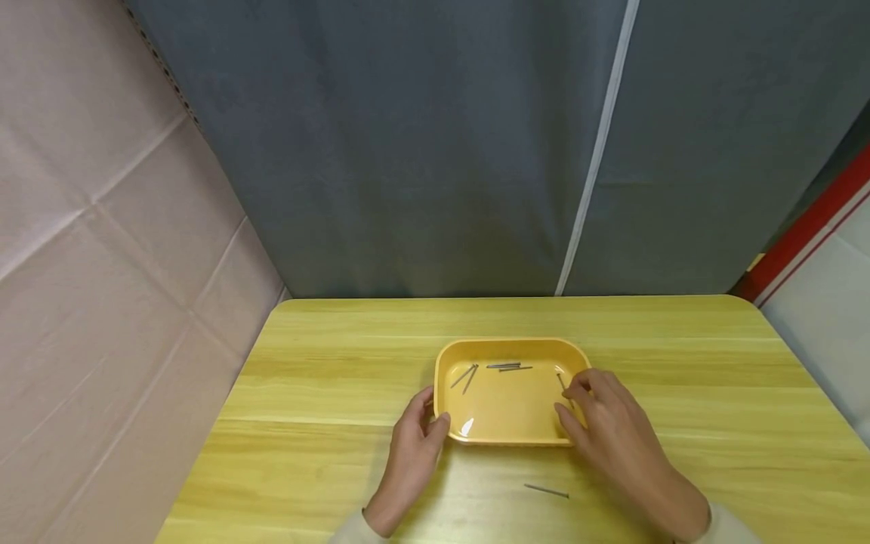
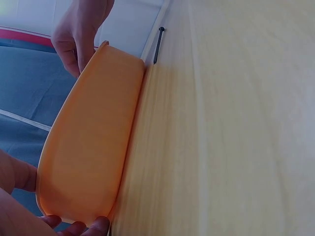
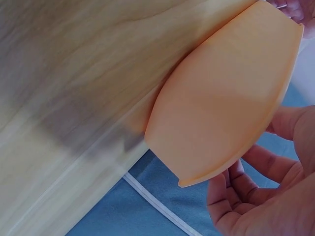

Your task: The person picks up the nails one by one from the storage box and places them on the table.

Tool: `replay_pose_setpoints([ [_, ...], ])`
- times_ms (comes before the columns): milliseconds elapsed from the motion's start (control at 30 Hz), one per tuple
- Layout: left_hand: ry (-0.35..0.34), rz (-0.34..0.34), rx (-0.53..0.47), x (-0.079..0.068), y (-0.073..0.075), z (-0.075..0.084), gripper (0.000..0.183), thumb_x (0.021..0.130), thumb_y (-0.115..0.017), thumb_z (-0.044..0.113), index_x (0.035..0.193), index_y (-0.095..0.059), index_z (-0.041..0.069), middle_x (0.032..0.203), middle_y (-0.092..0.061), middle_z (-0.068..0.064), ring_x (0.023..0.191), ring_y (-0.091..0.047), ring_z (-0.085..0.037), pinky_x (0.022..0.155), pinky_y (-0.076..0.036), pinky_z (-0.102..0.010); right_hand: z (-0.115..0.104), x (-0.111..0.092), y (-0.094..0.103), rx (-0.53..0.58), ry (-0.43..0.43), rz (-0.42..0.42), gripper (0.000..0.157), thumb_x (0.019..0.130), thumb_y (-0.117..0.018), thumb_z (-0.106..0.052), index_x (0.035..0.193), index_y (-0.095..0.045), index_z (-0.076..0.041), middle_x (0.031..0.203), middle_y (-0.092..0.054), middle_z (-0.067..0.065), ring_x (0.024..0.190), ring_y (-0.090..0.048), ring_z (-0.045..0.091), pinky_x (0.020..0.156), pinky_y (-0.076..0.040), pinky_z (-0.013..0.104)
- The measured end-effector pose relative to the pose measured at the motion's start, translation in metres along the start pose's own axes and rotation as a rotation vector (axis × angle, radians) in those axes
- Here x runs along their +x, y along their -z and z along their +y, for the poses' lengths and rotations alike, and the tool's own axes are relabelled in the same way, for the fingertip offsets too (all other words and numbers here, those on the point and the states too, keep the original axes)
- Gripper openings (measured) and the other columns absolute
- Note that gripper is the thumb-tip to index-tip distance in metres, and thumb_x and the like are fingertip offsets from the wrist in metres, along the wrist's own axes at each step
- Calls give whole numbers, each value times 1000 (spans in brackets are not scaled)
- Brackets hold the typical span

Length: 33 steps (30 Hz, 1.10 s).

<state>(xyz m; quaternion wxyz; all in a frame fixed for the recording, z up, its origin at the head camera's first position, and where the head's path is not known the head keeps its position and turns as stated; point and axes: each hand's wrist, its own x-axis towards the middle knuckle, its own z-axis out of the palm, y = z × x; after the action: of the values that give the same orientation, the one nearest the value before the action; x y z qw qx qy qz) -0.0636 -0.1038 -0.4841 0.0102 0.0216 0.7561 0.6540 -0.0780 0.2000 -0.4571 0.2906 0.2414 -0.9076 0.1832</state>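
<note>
A yellow plastic tray (image 1: pixel 513 434) sits on the table with several steel nails (image 1: pixel 504 366) lying in it. My left hand (image 1: pixel 416 444) grips its near left corner, thumb over the rim and fingers against the outer wall, as the left wrist view also shows. At the tray's right end, my right hand (image 1: pixel 608 419) reaches over the rim with curled fingers. One slanted nail (image 1: pixel 560 381) shows at its index finger and thumb, partly covered by the fingertips. In the right wrist view the orange-looking tray wall (image 3: pixel 221 93) hides those fingertips.
Another nail (image 1: pixel 547 491) lies on the wooden table (image 1: pixel 326 393) in front of the tray, nearer the right forearm. A grey curtain (image 1: pixel 408 151) hangs behind the table's far edge. Pale sheeting (image 1: pixel 102 302) covers the left side, and a red-edged white panel (image 1: pixel 836 302) stands on the right.
</note>
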Motion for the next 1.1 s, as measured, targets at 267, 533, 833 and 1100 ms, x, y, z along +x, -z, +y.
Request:
replay_pose_setpoints([
  [267, 7, -2, -1, -1, 1, 0, 55, 109, -64, 6, 159, -47, -7, 148, -62, -27, 127, -69, -37, 99, -60, -26, 6, 3, -3, -25, 23, 5, 20, 77, -91, -9, 87, -79, 3, 98, -69, 15, 88, -61, 33, 69, -55, 45],
  [533, 16, -7, -16, -3, 0, 0, 55, 109, -64, 6, 159, -46, -7, 148, -62, -28, 124, -70, -38, 98, -60, -25, 10, 7, -6, -60, 37, 2, 21, 76, -94, -9, 85, -79, 4, 98, -69, 18, 95, -61, 41, 73, -55, 52],
  [833, 12, 0, -18, -2, 0, 0, 55, 109, -64, 6, 159, -47, -6, 145, -63, -27, 120, -71, -36, 96, -61, -25, 12, 9, -11, -96, 10, -34, 20, 78, -94, -10, 86, -80, 3, 100, -71, 19, 100, -60, 45, 78, -54, 58],
  [1100, 11, 2, -11, -3, 0, 0, 56, 108, -65, 5, 159, -46, -7, 145, -63, -28, 119, -72, -36, 96, -62, -25, 15, 12, -16, -109, -4, -45, 15, 78, -92, -8, 81, -79, -2, 98, -71, 18, 103, -59, 46, 74, -51, 57],
])
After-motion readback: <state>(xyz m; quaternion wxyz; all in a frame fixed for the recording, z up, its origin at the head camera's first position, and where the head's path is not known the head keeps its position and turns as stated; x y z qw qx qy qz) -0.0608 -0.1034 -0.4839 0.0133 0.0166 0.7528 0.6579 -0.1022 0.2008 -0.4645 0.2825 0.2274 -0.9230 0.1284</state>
